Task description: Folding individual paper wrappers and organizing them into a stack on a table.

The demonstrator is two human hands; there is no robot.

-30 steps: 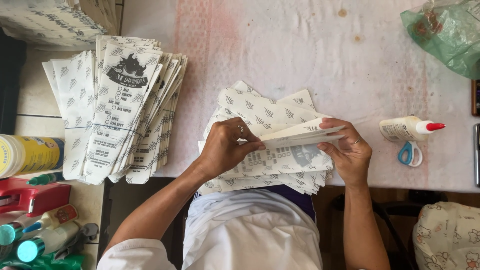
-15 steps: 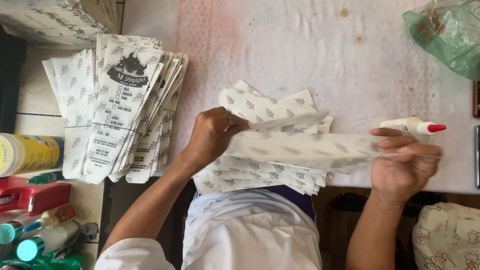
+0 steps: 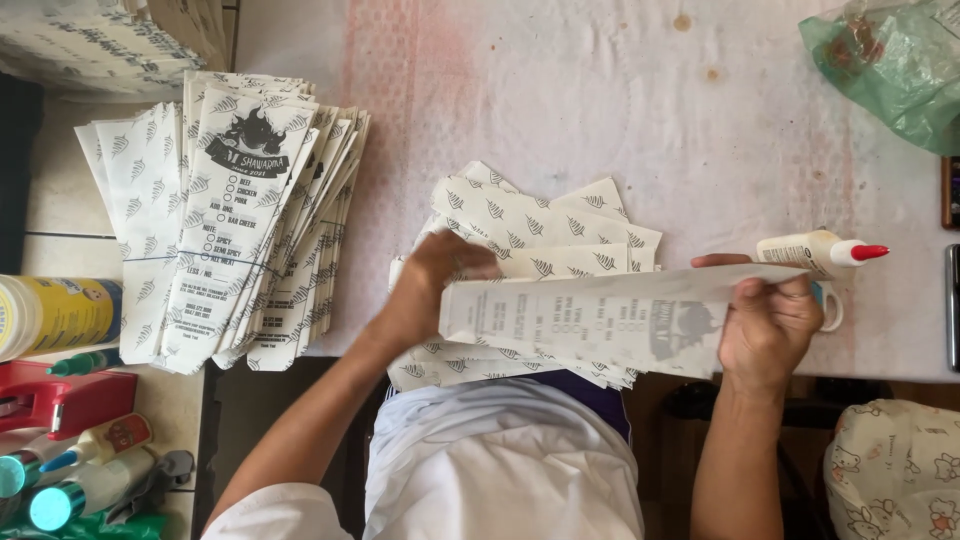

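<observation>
A long white printed paper bag (image 3: 590,320) is stretched sideways between both hands, just above a fanned pile of leaf-patterned paper sheets (image 3: 540,225) on the table. My left hand (image 3: 435,285) grips the bag's left end, fingers curled over the pile. My right hand (image 3: 768,320) pinches the bag's right end, close to a white glue bottle with a red tip (image 3: 815,252) lying on its side.
A bundled stack of printed paper bags (image 3: 235,220) lies at the left on the white cloth-covered table (image 3: 600,90). A green plastic bag (image 3: 885,65) sits top right. A yellow tub (image 3: 50,315), red tape dispenser (image 3: 55,400) and glue bottles crowd the lower left.
My right hand has pulled one bag out of the pile and drawn it rightward, so it now spans flat between both hands. My left hand stayed near the pile.
</observation>
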